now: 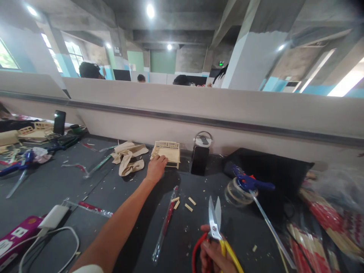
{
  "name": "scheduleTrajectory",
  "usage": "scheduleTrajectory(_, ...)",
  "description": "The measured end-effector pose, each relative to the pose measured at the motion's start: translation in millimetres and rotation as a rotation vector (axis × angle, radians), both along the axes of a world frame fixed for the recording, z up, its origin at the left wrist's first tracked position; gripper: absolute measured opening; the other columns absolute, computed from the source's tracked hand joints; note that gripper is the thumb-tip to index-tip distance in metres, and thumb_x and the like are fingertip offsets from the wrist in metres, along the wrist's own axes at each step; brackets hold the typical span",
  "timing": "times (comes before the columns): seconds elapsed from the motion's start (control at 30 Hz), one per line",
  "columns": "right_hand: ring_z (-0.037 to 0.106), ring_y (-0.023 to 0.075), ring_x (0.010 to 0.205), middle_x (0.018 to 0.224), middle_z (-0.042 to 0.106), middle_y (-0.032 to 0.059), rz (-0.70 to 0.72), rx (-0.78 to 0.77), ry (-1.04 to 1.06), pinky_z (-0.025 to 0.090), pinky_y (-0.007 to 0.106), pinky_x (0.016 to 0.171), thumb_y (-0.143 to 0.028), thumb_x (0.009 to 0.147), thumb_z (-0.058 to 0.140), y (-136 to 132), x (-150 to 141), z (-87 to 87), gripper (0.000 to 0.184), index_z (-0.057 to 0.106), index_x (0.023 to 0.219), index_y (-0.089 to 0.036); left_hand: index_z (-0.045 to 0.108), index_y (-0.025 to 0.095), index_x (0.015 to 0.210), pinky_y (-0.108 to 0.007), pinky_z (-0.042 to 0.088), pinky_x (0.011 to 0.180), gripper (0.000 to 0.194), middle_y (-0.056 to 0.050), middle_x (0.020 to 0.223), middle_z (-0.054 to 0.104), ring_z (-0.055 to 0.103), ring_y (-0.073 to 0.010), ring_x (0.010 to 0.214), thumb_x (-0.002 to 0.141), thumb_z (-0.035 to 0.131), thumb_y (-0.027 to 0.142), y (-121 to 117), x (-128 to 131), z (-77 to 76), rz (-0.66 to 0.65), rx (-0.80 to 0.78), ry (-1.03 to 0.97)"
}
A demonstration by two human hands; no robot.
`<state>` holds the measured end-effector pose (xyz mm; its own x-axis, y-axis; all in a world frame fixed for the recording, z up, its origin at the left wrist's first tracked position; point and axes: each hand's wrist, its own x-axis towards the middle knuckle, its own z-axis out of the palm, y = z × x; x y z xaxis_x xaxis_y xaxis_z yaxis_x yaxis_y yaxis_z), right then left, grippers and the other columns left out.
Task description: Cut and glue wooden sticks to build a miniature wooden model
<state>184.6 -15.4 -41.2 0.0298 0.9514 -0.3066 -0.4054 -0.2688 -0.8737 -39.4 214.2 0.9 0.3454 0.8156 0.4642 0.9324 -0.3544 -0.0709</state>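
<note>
Model: the small wooden model (174, 154) stands on the dark table (133, 208) near the divider (142, 127), between crumpled paper (127, 157) and a phone (200, 161).
Left hand: the left hand (157, 167) reaches out to the model's near left corner, fingers curled over it. From here I cannot tell whether it pinches or merely rests.
Right hand: the right hand (217, 254) is closed round the handles of the scissors (215, 223); blades partly open, tips away from the person, nothing between them.
Loose sticks: short sticks (189, 207) lie between model and scissors, some touching a clear packet (166, 227).
Glue gun: the glue gun (250, 182) lies over a clear container (237, 193), right of the scissors, its rod slanting toward the person.
Risk, model: thin rails look fragile; a hard squeeze or sideways drag at that corner could crack a joint.
Risk, blades: if the left arm were drawn back carelessly, it could meet the open edges.
Risk, sticks: a sleeve or blade sweeping low might scatter them.
Risk, gun: a bump on its rod could tip it off the container; whether it is hot, cannot tell.
</note>
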Motion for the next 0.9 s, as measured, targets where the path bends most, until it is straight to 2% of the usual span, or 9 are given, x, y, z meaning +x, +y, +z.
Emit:
scheduleTrajectory(0.5,0.050,0.0101,0.036,0.050,0.056,-0.0057,-0.020,-0.052,-0.013,0.038,0.019,0.036,-0.047,0.063,0.078,-1.3,-0.3,1.1,0.058,0.051,0.107,-0.019,0.061,0.019,0.101,-0.038,0.039,0.080,0.025,-0.008,0.099,0.061,0.049,-0.0243,0.095,0.087,0.043,0.011,3.1,-0.5,-5.7,-0.009,-0.006,-0.037)
scheduleTrajectory(0.77,0.048,0.0094,0.035,0.050,0.055,-0.0056,-0.008,-0.020,-0.006,0.039,0.019,0.035,-0.049,0.064,0.077,-0.8,-0.8,4.7,0.056,0.053,0.105,-0.018,0.061,0.019,0.102,-0.038,0.038,0.082,0.026,-0.009,0.100,0.060,0.049,-0.0240,0.097,0.087,0.042,0.011,4.7,-0.8,-6.1,0.001,-0.019,-0.058)
scheduleTrajectory(0.9,0.049,0.0094,0.035,0.050,0.055,-0.0055,-0.015,-0.026,0.008,0.037,0.018,0.034,-0.047,0.063,0.078,-0.2,-0.5,1.8,0.057,0.054,0.105,-0.018,0.062,0.019,0.099,-0.037,0.038,0.082,0.025,-0.008,0.099,0.061,0.049,-0.0236,0.096,0.088,0.041,0.012,5.9,0.1,-5.5,0.015,-0.017,-0.063)
